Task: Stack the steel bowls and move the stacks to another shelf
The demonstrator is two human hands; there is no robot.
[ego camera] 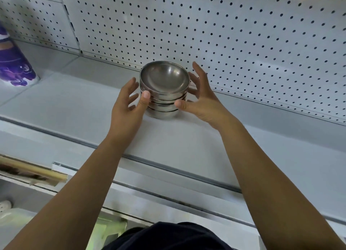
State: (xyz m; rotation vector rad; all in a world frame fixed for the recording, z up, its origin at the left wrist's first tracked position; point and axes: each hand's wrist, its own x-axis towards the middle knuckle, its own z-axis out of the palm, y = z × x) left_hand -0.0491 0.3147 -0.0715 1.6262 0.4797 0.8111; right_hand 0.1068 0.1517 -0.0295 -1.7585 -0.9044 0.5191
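Left hand (129,101), right hand (201,98) reach forward, fingers spread, palms facing each other.

No legible text anywhere

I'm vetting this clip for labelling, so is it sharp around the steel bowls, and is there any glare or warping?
Head view: the stack of steel bowls is sharp, with soft highlights and no blown-out glare; light is even and shadows are faint; the purple container at the left edge is smeared; wide-angle warping curves the pegboard rows and the shelf edge.
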